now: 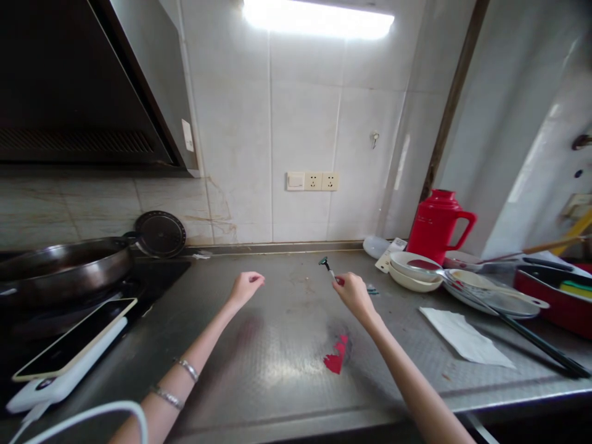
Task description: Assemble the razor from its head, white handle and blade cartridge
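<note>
Pale wall tiles and a lit tube lamp (319, 18) rise behind a stainless-steel countertop (277, 394). Over its far middle, the right hand (356, 296) grips a small razor (328, 267) by the handle, thumb and fingers pinched near its end, the dark green head pointing away and slightly left; whether the head touches the metal, I cannot tell. Well apart from it, the left hand (247, 288) is loosely closed, fingertips drawn in toward the thumb, above the bare steel. Nearer the front edge lies a torn red scrap (337, 357). Right of the right hand, a white paper napkin (465, 336) lies flat beside stacked bowls (414, 280), with a red thermos flask (437, 225) upright behind them. At far left, a steel frying pan (69, 271) sits on the cooktop (173, 271), near a smartphone (76, 338) resting on a white power bank (69, 370).
</note>
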Motion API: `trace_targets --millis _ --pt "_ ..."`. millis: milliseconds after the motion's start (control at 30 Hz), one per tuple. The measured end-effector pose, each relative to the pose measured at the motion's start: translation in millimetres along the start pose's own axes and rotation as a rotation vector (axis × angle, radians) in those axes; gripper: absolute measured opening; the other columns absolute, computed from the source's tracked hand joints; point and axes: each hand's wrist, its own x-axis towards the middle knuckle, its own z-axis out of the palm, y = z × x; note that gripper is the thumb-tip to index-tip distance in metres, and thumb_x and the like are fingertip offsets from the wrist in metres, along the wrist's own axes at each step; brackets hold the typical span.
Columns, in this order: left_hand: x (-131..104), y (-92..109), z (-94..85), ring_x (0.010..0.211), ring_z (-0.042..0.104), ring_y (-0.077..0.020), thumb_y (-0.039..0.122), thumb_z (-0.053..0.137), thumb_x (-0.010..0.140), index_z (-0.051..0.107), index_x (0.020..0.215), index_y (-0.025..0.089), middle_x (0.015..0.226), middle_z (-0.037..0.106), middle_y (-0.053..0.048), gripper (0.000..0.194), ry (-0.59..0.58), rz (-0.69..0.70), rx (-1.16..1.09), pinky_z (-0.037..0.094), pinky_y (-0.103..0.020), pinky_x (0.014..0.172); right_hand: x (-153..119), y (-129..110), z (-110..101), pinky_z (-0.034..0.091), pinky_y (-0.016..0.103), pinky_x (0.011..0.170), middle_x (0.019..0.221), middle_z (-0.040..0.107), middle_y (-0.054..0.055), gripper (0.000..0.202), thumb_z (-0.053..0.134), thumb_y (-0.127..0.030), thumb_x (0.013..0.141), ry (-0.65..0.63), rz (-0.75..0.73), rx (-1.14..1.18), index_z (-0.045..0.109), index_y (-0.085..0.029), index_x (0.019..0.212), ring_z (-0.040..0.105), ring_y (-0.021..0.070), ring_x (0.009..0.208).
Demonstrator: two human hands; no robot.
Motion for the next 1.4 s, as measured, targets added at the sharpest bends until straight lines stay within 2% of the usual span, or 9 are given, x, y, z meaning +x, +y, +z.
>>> trace_targets --millis 67,167,300,567,800,967,1133,1267,1400 --pt "-4.2 27.8 12.9 0.059 0.061 -0.0134 0.033 0.051 0.073 0.063 0.074 0.012 0.070 0.067 -0.007 0.024 -0.082 -0.047 -0.141 0.046 -0.022 0.051 -6.2 -20.1 -7.6 0.032 0.021 0.058 0.073 0.063 0.007 0.024 0.048 -0.026 0.080 0.044 -0.055 0.050 0.068 -0.016 0.074 0.056 0.0143 0.067" --pt "-18.1 59.8 32.4 0.046 0.054 -0.0093 0.038 0.054 0.071 0.062 0.070 0.011 0.063 0.064 -0.005 0.028 -0.157 -0.066 -0.271 0.040 -0.019 0.041 -19.6 -48.0 -18.9 0.034 0.020 0.061 0.074 0.061 0.006 0.023 0.047 -0.027 0.082 0.103 -0.126 0.118 0.068 -0.017 0.082 0.056 0.0142 0.068" --pt "-37.0 80.2 53.9 0.041 0.049 -0.0070 0.047 0.057 0.070 0.063 0.068 0.011 0.058 0.060 -0.003 0.037 -0.153 -0.025 -0.386 0.038 -0.018 0.036 -36.9 -74.3 -24.7 0.036 0.020 0.062 0.076 0.059 0.005 0.023 0.044 -0.024 0.084 0.123 -0.180 0.170 0.066 -0.018 0.086 0.055 0.0132 0.067" --pt "-43.2 83.3 65.2 0.036 0.044 -0.0053 0.047 0.063 0.066 0.059 0.065 0.012 0.053 0.052 0.002 0.036 -0.125 -0.170 -0.572 0.039 -0.019 0.034 -48.8 -86.0 -7.7 0.035 0.022 0.060 0.077 0.057 0.005 0.021 0.043 -0.022 0.085 0.122 -0.218 0.150 0.063 -0.018 0.083 0.054 0.0138 0.066" --pt "-34.2 71.3 69.5 0.039 0.047 -0.0062 0.040 0.061 0.068 0.059 0.063 0.011 0.051 0.053 0.001 0.029 -0.170 -0.216 -0.512 0.039 -0.017 0.034 -50.5 -90.6 -6.6 0.034 0.022 0.059 0.076 0.058 0.006 0.025 0.041 -0.027 0.087 0.063 -0.199 0.119 0.063 -0.018 0.080 0.055 0.0139 0.065" --pt "-15.3 45.6 59.8 0.039 0.049 -0.0076 0.032 0.056 0.069 0.056 0.059 0.011 0.050 0.052 0.001 0.023 -0.215 -0.303 -0.295 0.038 -0.017 0.034 -45.8 -67.1 -13.0 0.034 0.022 0.060 0.075 0.060 0.007 0.032 0.038 -0.032 0.088 0.023 -0.145 0.059 0.066 -0.018 0.081 0.057 0.0146 0.067" --pt "8.5 14.9 44.7 0.039 0.052 -0.0100 0.026 0.052 0.068 0.059 0.057 0.010 0.047 0.056 -0.003 0.020 -0.241 -0.310 0.187 0.042 -0.019 0.040 -36.4 -22.9 -16.2 0.034 0.022 0.062 0.078 0.063 0.008 0.031 0.040 -0.029 0.085 -0.013 -0.052 -0.008 0.068 -0.017 0.079 0.058 0.0158 0.071" --pt "23.3 -0.9 41.4 0.038 0.053 -0.0137 0.026 0.052 0.065 0.060 0.051 0.010 0.038 0.052 -0.005 0.022 -0.225 -0.298 0.323 0.042 -0.022 0.043 -32.0 5.6 -20.3 0.032 0.022 0.056 0.078 0.065 0.008 0.031 0.040 -0.029 0.083 -0.065 0.068 -0.066 0.067 -0.019 0.072 0.059 0.0157 0.069" --pt "30.1 -11.0 45.5 0.049 0.059 -0.0170 0.024 0.054 0.063 0.062 0.051 0.011 0.041 0.056 -0.008 0.020 -0.217 -0.256 0.412 0.042 -0.023 0.049 -29.3 29.5 -23.2 0.030 0.023 0.053 0.077 0.066 0.009 0.031 0.040 -0.032 0.082 -0.110 0.171 -0.109 0.067 -0.020 0.071 0.060 0.0178 0.069"
